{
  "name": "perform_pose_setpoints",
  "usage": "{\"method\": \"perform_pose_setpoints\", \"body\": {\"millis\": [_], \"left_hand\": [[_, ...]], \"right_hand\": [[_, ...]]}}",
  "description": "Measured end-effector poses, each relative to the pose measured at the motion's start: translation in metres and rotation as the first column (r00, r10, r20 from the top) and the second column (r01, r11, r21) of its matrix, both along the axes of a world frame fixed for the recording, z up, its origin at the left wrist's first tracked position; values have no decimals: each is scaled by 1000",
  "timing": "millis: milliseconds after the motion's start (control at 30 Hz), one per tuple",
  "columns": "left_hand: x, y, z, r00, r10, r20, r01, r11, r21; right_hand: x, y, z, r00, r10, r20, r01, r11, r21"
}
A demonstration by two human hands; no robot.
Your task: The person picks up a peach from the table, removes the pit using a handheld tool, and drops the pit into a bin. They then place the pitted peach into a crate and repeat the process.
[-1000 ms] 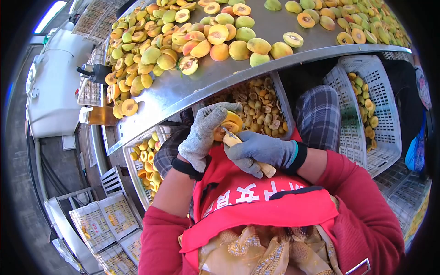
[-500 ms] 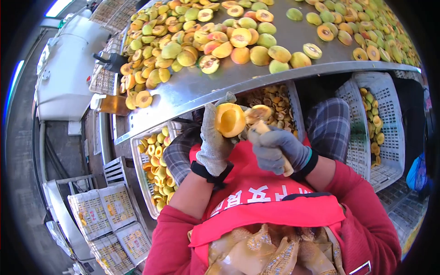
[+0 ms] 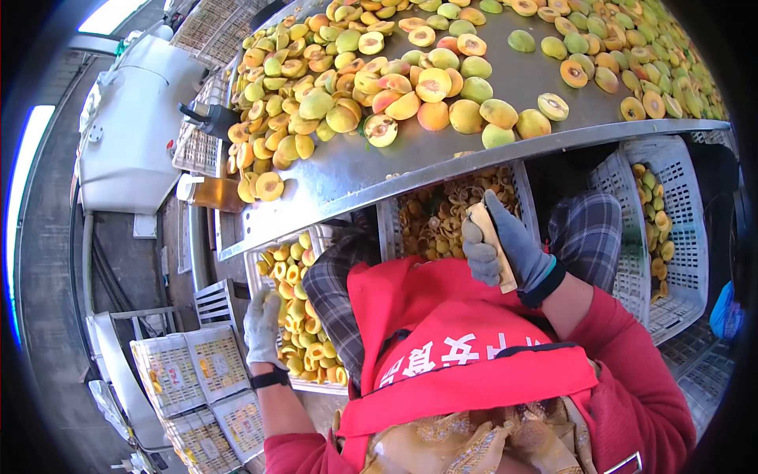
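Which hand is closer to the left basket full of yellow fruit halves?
Left. The left hand is right at the rim of the left basket. The right hand, gripping a wooden-handled tool, is farther off, over the middle basket.

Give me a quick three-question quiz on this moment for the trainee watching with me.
1. True or false: the right hand grips a wooden-handled tool.
2. The left hand is over: A) the crate of peach halves; B) the metal table; C) a stack of labels.
3. Short answer: what fills the crate just beyond the right hand?

Key: 1 true. 2 A; the hand is open, holding nothing. 3 pits.
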State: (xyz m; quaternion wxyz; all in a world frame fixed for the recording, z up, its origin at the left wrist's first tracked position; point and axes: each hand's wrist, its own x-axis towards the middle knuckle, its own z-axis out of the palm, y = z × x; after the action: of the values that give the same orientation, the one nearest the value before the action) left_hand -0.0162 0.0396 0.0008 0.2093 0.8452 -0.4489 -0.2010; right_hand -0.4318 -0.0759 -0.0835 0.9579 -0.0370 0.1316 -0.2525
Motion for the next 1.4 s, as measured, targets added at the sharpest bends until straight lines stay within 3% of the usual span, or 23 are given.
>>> {"method": "perform_pose_setpoints", "body": {"millis": [33,100,167,233,300,367,433,467,600,667,700,733,767,833,933,967,1033,1067,1267,1400], "left_hand": [[-1,2,6,965,-35,260,0,991,134],[-3,-14,6,973,-84,217,92,995,-27],[-47,-66,25,976,-215,-27,207,961,-183],[-71,-121,14,910,-403,92,413,877,-244],[-128,-174,23,870,-469,151,486,868,-101],[-151,-222,2,748,-627,216,654,753,-79],[-167,-261,-23,703,-663,258,667,740,83],[-165,-273,-45,634,-722,278,734,675,77],[-181,-278,-55,673,-621,402,593,778,209],[-173,-270,-53,819,-573,15,570,817,86],[-172,-268,-51,830,-526,-184,540,842,27],[-180,-251,-36,736,-496,-462,479,862,-162],[-189,-234,-20,628,-477,-615,425,872,-242],[-210,-198,5,472,-488,-734,409,859,-308],[-234,-158,16,390,-446,-806,547,816,-187],[-239,-150,5,322,-467,-824,563,794,-230],[-243,-139,-12,359,-442,-822,558,807,-191],[-240,-133,-13,309,-379,-872,544,823,-164],[-230,-117,-56,341,-487,-804,423,843,-331],[-226,-109,-35,463,-391,-795,524,845,-110]], "right_hand": [[0,-1,3,1000,1,-24,-1,1000,-6],[3,-3,7,1000,1,-31,0,999,37],[6,-5,6,1000,20,-22,-18,998,66],[8,-7,2,999,37,5,-37,996,79],[8,-8,3,1000,3,-10,-3,999,42],[6,-9,2,999,-29,-38,30,999,27],[1,-11,2,995,-84,-49,83,996,-17],[-1,-12,1,993,-105,-55,103,994,-34],[-14,-20,4,976,-197,-93,195,980,-31],[-22,-23,10,955,-281,-90,281,960,-10],[-27,-27,11,946,-309,-99,309,951,-15],[-31,-31,9,935,-339,-108,339,941,-19],[-33,-31,8,923,-366,-117,367,930,-21],[-27,-27,13,858,-423,-292,395,906,-152],[-18,-22,17,782,-489,-386,343,856,-387],[-15,-20,17,794,-462,-396,299,863,-406],[-11,-16,17,810,-410,-419,215,873,-438],[-10,-15,12,804,-362,-472,143,887,-439],[-7,-9,9,825,-277,-492,31,893,-449],[-2,-5,5,832,-277,-482,56,905,-422]]}}
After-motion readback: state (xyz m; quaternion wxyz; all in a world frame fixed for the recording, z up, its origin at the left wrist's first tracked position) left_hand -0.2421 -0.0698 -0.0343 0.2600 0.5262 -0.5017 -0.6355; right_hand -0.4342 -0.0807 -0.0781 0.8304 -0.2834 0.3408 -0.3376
